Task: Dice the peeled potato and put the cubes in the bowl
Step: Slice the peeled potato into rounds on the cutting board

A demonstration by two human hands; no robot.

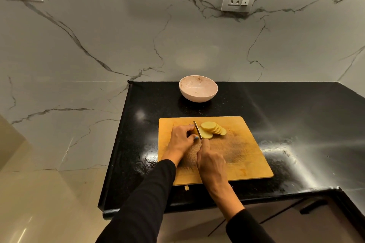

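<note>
On board (246,156), knife (197,129) seemingly bowlward (198,88).

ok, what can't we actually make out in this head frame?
- Uncut rest of the potato: head view, hidden under the left hand; only the slices show.
- Knife handle: head view, covered by the right hand; only the blade shows.
- Small pale bit at the cutting board's near edge: head view, too small to identify.
- Bowl specks: head view, too small to tell dirt from pattern.
</note>
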